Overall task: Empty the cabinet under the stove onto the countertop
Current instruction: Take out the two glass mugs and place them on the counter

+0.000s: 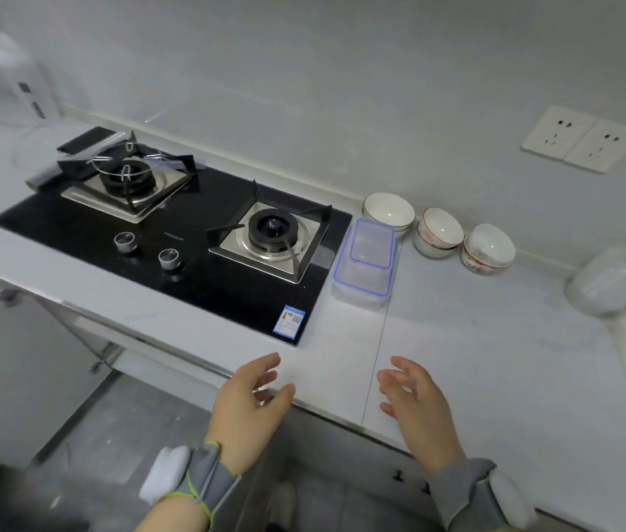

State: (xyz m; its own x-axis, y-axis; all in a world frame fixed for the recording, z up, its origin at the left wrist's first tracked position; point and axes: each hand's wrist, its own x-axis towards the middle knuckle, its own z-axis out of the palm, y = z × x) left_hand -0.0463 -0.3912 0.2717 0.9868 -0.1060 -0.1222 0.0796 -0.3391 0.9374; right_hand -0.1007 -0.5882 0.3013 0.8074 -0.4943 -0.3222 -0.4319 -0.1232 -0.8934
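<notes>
A black two-burner gas stove (173,232) is set into the white countertop (476,339). To its right on the countertop stand clear plastic containers with blue rims (367,259) and three groups of bowls: a white bowl (388,211), stacked red-patterned bowls (438,232) and another patterned stack (487,249). My left hand (253,397) and my right hand (415,397) hover over the counter's front edge, fingers relaxed, holding nothing. Below the stove an open cabinet door (12,355) shows at the left; the cabinet's inside is hidden.
A clear lidded container (610,280) sits at the far right of the counter. A white power strip tower (23,74) stands at the back left corner. Two wall sockets (580,138) are on the backsplash. Grey floor tiles lie below.
</notes>
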